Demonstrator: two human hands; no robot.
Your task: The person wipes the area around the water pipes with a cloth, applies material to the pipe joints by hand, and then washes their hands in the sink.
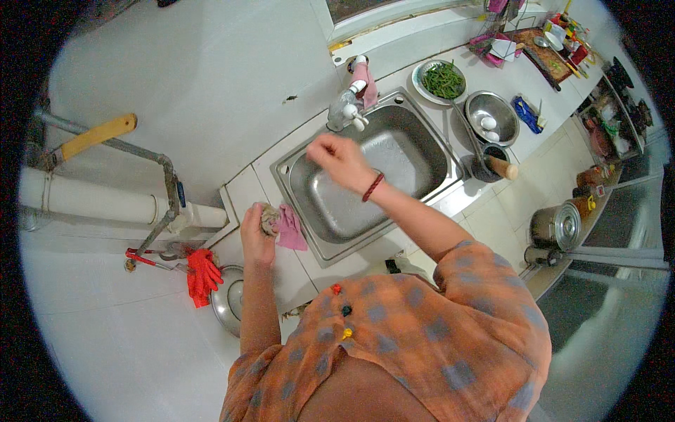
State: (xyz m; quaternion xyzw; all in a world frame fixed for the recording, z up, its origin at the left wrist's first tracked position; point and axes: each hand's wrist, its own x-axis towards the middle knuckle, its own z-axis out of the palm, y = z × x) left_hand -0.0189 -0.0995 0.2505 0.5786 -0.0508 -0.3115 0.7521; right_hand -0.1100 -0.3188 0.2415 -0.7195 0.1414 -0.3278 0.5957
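Observation:
My left hand point(257, 238) is closed around a crumpled grey-beige cloth point(269, 220) on the counter left of the sink. Right beside it a pink cloth point(290, 229) lies against the sink's rim. Over the far left part of the steel sink point(394, 151) is my right hand point(342, 162), fingers curled in, a dark red bracelet at the wrist. Whether anything is inside those fingers is hidden. Just beyond this hand stands the faucet point(346, 112), with another pink cloth point(365, 83) draped on its pipe. The sink basin looks wet.
Right of the sink are a plate of green vegetables point(443, 79), a steel bowl point(508, 112) with white eggs and a mortar with a wooden pestle point(501, 167). Red gloves point(204, 274) and a pan lid point(228, 299) hang at left. A large pot point(555, 225) stands farther right.

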